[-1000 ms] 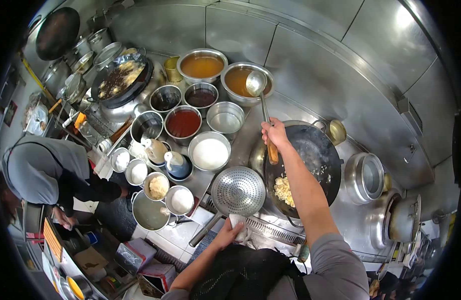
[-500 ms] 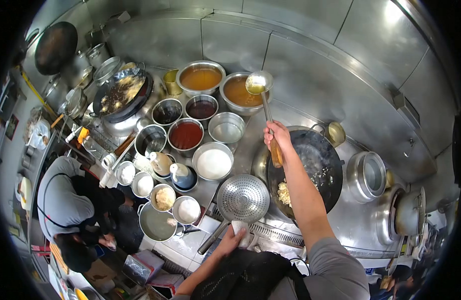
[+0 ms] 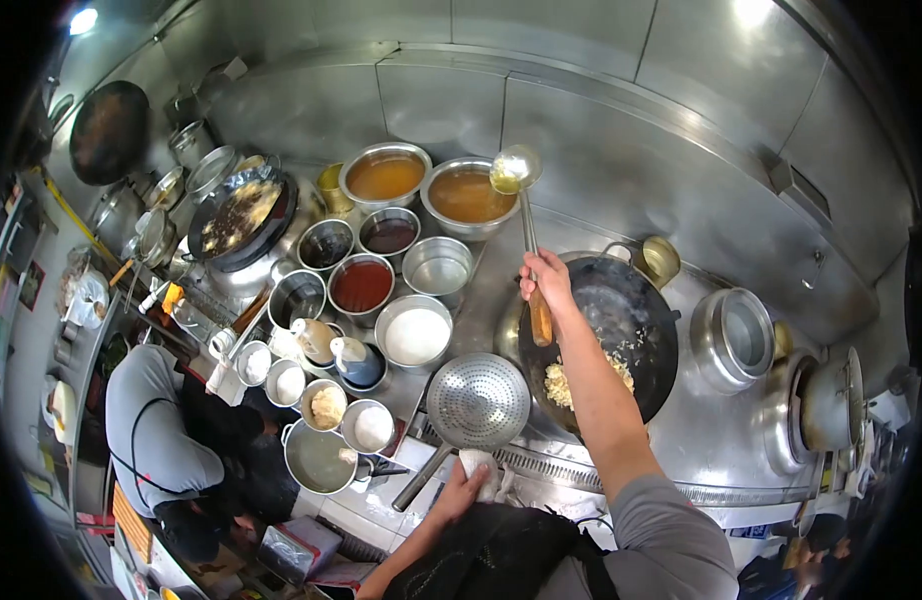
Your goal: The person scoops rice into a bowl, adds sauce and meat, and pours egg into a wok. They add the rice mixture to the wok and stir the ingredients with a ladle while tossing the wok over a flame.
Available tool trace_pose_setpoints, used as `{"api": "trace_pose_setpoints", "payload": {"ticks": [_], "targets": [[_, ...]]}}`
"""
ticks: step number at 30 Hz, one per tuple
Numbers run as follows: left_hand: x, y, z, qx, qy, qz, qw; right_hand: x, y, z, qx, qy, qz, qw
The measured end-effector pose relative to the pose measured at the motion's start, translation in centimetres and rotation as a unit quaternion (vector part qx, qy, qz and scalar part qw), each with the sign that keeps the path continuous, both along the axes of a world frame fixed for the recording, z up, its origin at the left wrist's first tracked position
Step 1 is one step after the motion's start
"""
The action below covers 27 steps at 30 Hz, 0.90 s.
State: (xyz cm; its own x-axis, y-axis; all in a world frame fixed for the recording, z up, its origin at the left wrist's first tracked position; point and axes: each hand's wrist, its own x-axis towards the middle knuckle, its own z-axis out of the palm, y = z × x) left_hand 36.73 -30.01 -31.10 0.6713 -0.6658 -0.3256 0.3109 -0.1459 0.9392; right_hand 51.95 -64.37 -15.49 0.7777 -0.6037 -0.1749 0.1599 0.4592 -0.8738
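My right hand (image 3: pixel 546 280) is closed round the handle of a metal ladle (image 3: pixel 516 168). The ladle's bowl, with some yellowish liquid in it, is raised over the right edge of a bowl of amber liquid (image 3: pixel 469 196). Below my right forearm is a black wok (image 3: pixel 651 345) with pale, egg-like pieces (image 3: pixel 559 388) in it. My left hand (image 3: pixel 463 490) grips a white cloth (image 3: pixel 478 462) beside the handle of a perforated strainer (image 3: pixel 478 400), which lies left of the wok.
Several metal containers stand left of the strainer, among them red sauce (image 3: pixel 361 287) and white powder (image 3: pixel 413 332). A second wok (image 3: pixel 243 220) with frying food is at the back left. Stacked pots (image 3: pixel 731 340) stand right. A person (image 3: pixel 156 430) bends over at the left.
The whole view has shifted slightly. The ladle stays raised in my right hand, with its bowl now nearer the rim of the amber bowl. The person at the left bends lower.
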Motion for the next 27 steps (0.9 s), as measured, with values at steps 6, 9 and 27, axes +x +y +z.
{"api": "trace_pose_setpoints", "payload": {"ticks": [6,9,27], "targets": [[-2.1,-4.4,0.0,-0.094,0.384,-0.061,0.917,-12.9,-2.2,2.4,0.206,-0.103,0.056,0.971],[-4.2,-9.7,2.9,-0.055,0.369,-0.073,0.925,-21.4,-4.0,3.6,0.239,-0.052,0.083,0.966],[-12.5,-20.3,3.7,-0.013,0.266,0.097,0.959,-44.3,-8.5,-5.8,-0.583,0.279,0.040,0.762]]}}
